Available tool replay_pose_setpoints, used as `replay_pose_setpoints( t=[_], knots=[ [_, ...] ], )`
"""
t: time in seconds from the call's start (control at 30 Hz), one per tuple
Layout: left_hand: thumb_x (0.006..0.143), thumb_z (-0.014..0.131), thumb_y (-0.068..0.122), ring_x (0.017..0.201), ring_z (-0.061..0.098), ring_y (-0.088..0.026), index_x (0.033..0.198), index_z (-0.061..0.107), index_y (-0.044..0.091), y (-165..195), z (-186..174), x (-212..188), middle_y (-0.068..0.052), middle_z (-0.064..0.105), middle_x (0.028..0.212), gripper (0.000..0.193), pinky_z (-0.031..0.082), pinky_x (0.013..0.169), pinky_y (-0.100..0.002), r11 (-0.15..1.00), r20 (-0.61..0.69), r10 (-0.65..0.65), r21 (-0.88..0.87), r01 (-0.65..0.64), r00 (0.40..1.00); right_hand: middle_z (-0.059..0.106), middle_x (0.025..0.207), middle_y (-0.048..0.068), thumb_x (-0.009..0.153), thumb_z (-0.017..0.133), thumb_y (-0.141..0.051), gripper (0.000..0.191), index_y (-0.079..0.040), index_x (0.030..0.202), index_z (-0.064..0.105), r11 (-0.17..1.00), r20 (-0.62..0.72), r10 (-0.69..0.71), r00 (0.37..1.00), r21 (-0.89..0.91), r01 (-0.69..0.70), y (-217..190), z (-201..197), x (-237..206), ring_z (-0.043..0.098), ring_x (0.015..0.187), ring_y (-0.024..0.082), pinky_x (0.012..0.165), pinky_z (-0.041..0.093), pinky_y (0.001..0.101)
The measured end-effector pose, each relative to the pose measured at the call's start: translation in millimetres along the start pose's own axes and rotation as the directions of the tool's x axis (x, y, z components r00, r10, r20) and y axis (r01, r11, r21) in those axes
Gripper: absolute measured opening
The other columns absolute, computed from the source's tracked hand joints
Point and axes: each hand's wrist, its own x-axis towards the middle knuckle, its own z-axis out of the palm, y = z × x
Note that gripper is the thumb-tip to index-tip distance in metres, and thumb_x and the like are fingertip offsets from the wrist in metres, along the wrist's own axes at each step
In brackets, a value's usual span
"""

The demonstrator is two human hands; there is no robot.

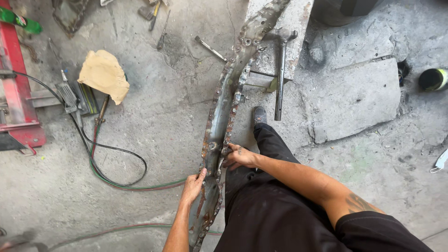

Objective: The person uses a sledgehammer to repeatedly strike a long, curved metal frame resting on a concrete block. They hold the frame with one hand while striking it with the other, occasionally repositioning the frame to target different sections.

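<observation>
Left hand grips the left edge of a long rusted metal channel, fingers wrapped over the flange, thumb lying on the upper face. Right hand is closed on the opposite, right edge slightly higher up, fingers curled around the flange. Both hands are clamped on the same piece, one either side.

The channel runs from the bottom of the view, between the hands, up and slightly right to the top edge — curved, pitted, lined with rivet or bolt stubs along both flanges. Its far end rests on a concrete slab; its near end lies beside the person's black trousers. A dark shoe stands on the concrete floor just right of the channel.

On the slab, just right of the channel, lies a long dark steel bar. A slim metal tool with a round head lies on the floor left of the channel.

Farther left: a crumpled piece of tan cardboard, a cutting torch partly under it, red and green hoses and a black cable looping across the floor toward the channel. A red steel frame stands at the left edge — a green bottle above it.

A second concrete slab lies well right of the channel.
</observation>
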Motion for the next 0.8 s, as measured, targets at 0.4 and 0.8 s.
replay_pose_setpoints(
  t=[0.4, 0.8],
  knots=[
    [0.09, 0.056, 0.068, 0.071, 0.065, -0.026, 0.099, 0.073, -0.002, -5, 37, 26, -0.015, 0.067, 0.071, 0.072, 0.051, 0.072, -0.045, 0.994, 0.012, -0.107, 0.026, 0.107, 0.994, 0.07, 0.109, 0.015, 0.096, 0.069, -0.023, 0.05, -0.002, 0.136, 0.048, 0.913, -0.708, -0.279, 0.648, -0.406, -0.05, -57, -218, -61, 0.068, 0.094, 0.025, 0.079, 0.057, 0.0395],
    [0.091, 0.064, 0.058, 0.052, 0.061, -0.021, 0.085, 0.071, -0.002, 16, 50, 4, -0.01, 0.062, 0.058, 0.06, 0.051, 0.054, -0.04, 0.914, 0.102, -0.347, -0.188, 0.361, 0.932, 0.062, 0.067, 0.01, 0.096, 0.063, -0.018, 0.019, -0.002, 0.104, 0.056, 0.982, -0.669, -0.081, 0.739, -0.18, -0.056, -110, -271, -79, 0.062, 0.053, 0.022, 0.05, 0.053, 0.0366]
  ],
)
